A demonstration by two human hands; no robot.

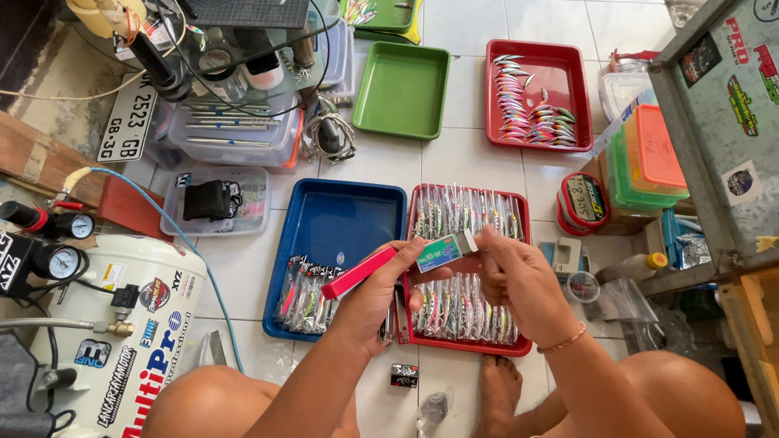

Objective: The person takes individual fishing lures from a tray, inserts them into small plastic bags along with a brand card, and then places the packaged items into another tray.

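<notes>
Right hand [521, 277] pinches a small green-white box [446, 250] between thumb and fingertips, above the near red tray [522, 349], by its left edge. Left hand [383, 294] grips a pink stapler [359, 272]. Box long axis rises rightward; the stapler's tip lies just left.

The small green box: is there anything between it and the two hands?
Nothing visible. The right hand pinches the small green box at its right end, and the left hand, which holds a pink stapler, has its fingertips right beside the box's left end. Both trays lie below, not between.
</notes>
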